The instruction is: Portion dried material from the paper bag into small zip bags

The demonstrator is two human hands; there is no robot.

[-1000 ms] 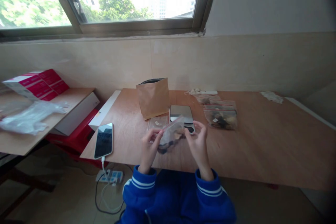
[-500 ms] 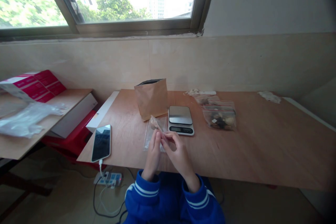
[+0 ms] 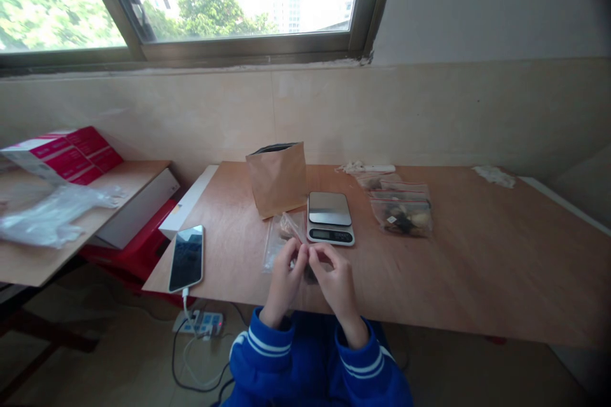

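Scale (image 3: 330, 211), paper bag (image 3: 277, 182) block fingers (image 3: 301, 257) ahead; right tabletop (image 3: 477, 261) seems open.

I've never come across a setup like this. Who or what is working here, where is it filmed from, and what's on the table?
There's no machine: you're seeing a person's bare hands, filmed by a camera worn on their head, looking forward and down. The left hand and right hand pinch a clear plastic bag between fingertips. On the wooden table are a scale, an upright brown paper bag, filled zip bags and a phone with a cable plugged in.
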